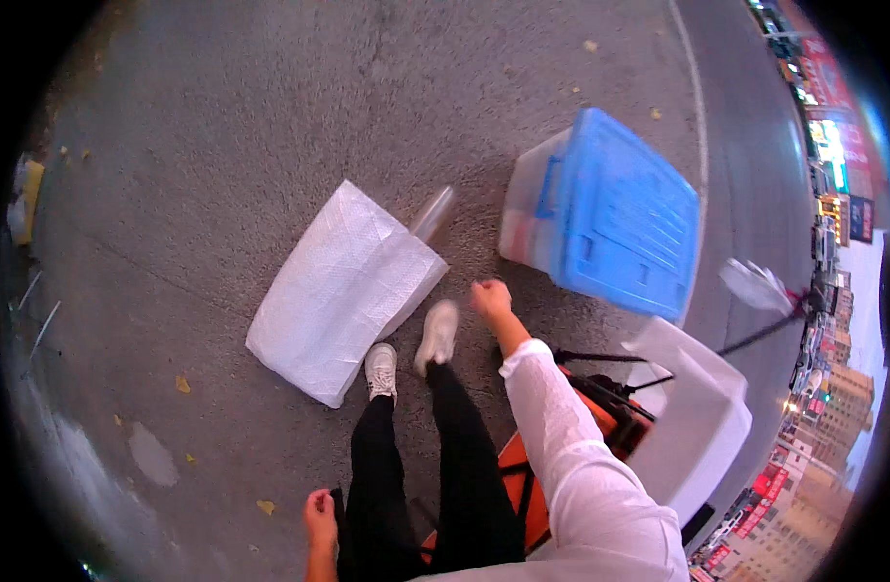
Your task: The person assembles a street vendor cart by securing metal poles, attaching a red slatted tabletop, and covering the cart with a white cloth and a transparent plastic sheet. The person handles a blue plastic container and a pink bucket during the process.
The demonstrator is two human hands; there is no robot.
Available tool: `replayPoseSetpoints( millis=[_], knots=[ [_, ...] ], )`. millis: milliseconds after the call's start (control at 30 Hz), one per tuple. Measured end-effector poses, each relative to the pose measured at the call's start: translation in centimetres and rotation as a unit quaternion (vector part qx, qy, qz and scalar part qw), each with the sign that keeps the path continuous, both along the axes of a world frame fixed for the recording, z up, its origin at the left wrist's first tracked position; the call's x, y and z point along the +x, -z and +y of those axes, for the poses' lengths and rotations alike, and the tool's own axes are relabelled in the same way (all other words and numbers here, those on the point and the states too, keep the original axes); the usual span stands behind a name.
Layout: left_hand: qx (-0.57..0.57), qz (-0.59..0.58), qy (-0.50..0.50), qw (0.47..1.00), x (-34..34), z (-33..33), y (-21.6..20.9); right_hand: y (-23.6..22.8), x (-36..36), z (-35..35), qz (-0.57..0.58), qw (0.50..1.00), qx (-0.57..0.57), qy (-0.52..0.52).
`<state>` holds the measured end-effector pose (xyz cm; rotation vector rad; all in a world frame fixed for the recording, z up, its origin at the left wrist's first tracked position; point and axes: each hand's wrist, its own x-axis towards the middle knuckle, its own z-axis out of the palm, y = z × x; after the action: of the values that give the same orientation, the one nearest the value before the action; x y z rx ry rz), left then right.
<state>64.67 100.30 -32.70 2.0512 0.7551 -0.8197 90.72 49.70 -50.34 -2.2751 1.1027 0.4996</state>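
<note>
My right hand hangs above the pavement between my shoe and the storage tub, its fingers curled in, with nothing visible in them. The tub has a blue lid and a cloudy see-through body. My left hand is low beside my left leg with its fingers closed. A dark edge shows against those fingers, and I cannot make out what it is. Ahead of my feet lies a large, puffy white bag-like piece with a quilted, bubbly surface. A clear plastic cylinder pokes out past its far right edge.
Close on my right stands an orange vehicle with a white shield and dark bars. Grey pavement spreads ahead, dotted with yellow leaves. A pale line borders the road at right. Something yellow stands far left.
</note>
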Motion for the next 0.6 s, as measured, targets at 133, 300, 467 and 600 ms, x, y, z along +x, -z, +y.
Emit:
replayPoseSetpoints(
  millis=[133, 300, 467, 600],
  knots=[
    [0.072, 0.071, -0.109, 0.989, -1.3, -5.6, 1.6, 14.0, 11.2, -0.9, -0.034, 0.970, 0.234, 0.058],
    [0.108, 0.269, -0.322, 0.901, -6.4, -9.4, 0.2, 23.0, 18.2, 3.4, 0.096, 0.978, 0.030, 0.183],
    [0.088, 0.288, -0.113, 0.947, -6.1, -16.0, -2.1, 24.7, 18.6, 4.3, 0.064, 0.940, 0.098, 0.319],
    [0.035, 0.300, -0.287, 0.909, 2.7, -18.8, 0.5, 24.8, 21.7, -1.8, -0.133, 0.944, 0.164, 0.255]
  ],
)
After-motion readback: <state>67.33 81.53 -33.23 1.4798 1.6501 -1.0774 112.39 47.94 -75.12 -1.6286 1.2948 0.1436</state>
